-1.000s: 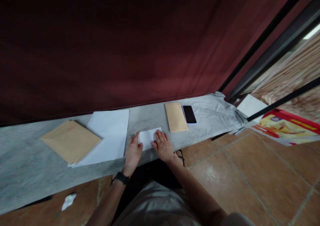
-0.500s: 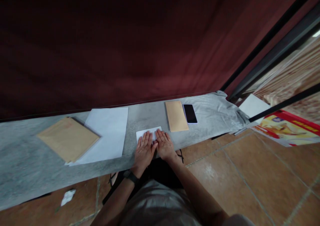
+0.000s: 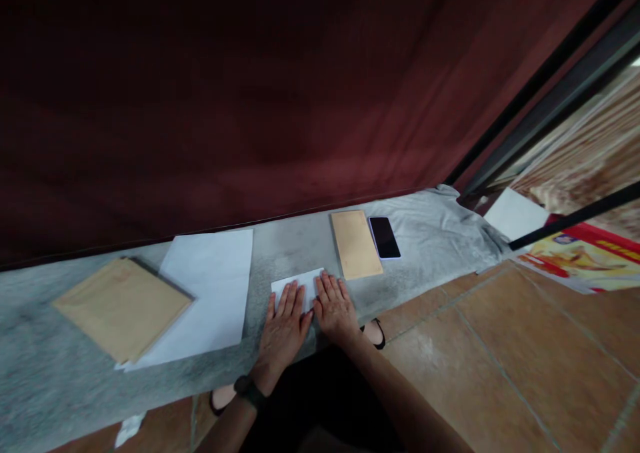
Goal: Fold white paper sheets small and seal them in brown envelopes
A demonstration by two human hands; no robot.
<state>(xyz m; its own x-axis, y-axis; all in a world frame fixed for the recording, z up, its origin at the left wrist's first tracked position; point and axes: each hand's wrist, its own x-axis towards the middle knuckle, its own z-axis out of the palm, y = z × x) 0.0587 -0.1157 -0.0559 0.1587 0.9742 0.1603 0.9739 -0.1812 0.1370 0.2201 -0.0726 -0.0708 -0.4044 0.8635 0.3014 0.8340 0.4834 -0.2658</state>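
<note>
A small folded white paper lies on the grey cloth-covered table near its front edge. My left hand rests flat on the paper's left part, fingers stretched out, a dark watch on its wrist. On the paper's right part lies my right hand, its fingers also extended and pressing down. Both hands hide much of the paper. To the right of them is a brown envelope, with a dark-screened phone beside it.
Brown envelopes overlap large white sheets on the table's left. A dark red curtain hangs behind. Black bars and a red-yellow printed box stand at the right.
The camera view has shifted, so the table and the things on it appear lower. My hands remain on the white paper, with the fingers of both a little more spread.
</note>
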